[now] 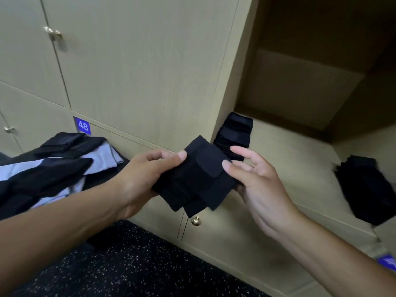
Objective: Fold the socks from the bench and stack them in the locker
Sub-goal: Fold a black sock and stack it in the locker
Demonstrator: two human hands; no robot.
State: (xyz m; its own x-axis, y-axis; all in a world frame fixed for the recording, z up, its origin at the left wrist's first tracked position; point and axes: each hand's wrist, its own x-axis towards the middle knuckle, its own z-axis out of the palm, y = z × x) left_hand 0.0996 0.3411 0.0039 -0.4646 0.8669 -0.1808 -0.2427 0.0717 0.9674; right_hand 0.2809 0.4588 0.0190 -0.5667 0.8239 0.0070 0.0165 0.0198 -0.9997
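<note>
A folded black sock bundle is held in the air in front of the locker edge. My left hand grips its left side, thumb on top. My right hand pinches its right edge with the thumb, the other fingers spread loosely. Inside the open locker a stack of folded black socks stands by the left wall. A second dark stack lies on the locker floor at the right. Loose black and grey socks lie heaped on the bench at the left.
Closed beige locker doors fill the wall, one labelled 48, with brass knobs. Below is a dark speckled floor. A blue tag shows at the lower right.
</note>
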